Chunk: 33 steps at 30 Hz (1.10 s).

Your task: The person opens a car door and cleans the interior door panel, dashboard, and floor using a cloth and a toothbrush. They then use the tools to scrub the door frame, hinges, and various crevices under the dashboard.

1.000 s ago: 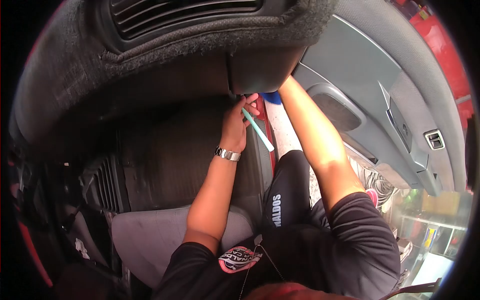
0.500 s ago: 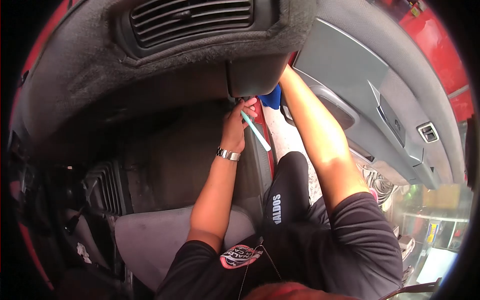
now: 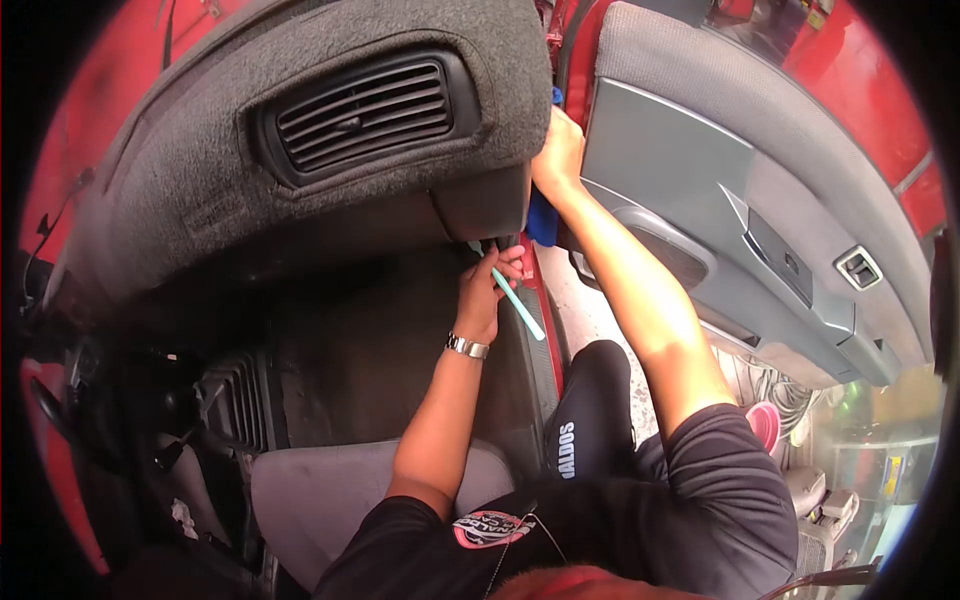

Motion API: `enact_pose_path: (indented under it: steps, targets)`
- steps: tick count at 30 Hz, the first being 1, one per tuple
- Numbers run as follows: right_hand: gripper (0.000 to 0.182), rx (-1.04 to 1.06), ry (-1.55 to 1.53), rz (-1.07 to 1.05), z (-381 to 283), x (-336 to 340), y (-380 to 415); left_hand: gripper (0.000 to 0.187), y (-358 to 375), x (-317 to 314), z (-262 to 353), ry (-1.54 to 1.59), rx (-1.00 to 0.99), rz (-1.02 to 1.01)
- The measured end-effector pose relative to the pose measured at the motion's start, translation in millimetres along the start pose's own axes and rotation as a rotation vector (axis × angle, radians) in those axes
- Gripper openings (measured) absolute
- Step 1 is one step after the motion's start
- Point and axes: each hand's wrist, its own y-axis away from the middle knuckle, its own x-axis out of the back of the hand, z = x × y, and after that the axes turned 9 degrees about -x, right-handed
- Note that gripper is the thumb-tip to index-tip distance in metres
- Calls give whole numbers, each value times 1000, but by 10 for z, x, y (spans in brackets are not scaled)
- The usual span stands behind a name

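Observation:
My left hand, with a metal watch on the wrist, is below the end of the dashboard. Its fingers are closed around a light turquoise stick-like tool that slants down to the right. My right hand reaches to the gap between the dashboard's end and the open door. A blue cloth hangs below this hand, and a bit of blue also shows above it. The fingertips of my right hand are partly hidden by the dashboard.
An air vent is in the dashboard. The grey seat lies in front of my body, and the red door sill runs beside the dark footwell floor. A pink round object and coiled hoses are outside at the right.
My right hand has come into view from behind the dashboard end, higher up along the door gap. The view has shifted, so the dashboard and my left hand with the tool appear lower.

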Motion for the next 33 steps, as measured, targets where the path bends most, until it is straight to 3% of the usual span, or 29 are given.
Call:
enact_pose_path:
  steps: [2, 5, 6, 9, 11, 13, 17, 18, 22, 26, 28, 33]
  targets:
    - [45, 173, -140, 150, -119, -16, -172, 43, -28, 39, -26, 4, 0, 5]
    - [44, 109, -233, 281, -314, -138, -346, 43, -22, 48, -51, 6, 15, 23]
    - [44, -38, -272, 191, -367, -122, -238, 43, -9, 39, -49, 14, 14, 23]
    - [45, 136, -166, 309, -224, -220, -139, 43, -25, 10, -67, 32, 1, 11]
    - [40, 130, -134, 199, -183, -52, -259, 44, -15, 0, -72, 43, -7, 1]
    - [31, 36, 294, -166, -331, 232, -443, 44, -12, -6, -60, 53, -14, -5]
    - [27, 151, 211, 59, -525, 284, -766, 45, 23, -29, 30, 76, -29, -11]
    - [22, 139, 212, 225, -543, 145, -833, 45, 19, -30, 40, 86, -29, -10]
    - [21, 118, 151, 136, -536, 156, -642, 45, 13, 38, 102, 137, -56, 31]
    - [32, 135, 58, 217, -144, -8, -391, 44, -4, 90, 158, 190, -83, 47]
    - [40, -47, 134, 51, -250, 37, -382, 43, 9, 108, 163, 205, -90, 71]
    - [41, -122, 281, 17, -589, 197, -649, 43, 57, 134, 252, 219, -96, 83]
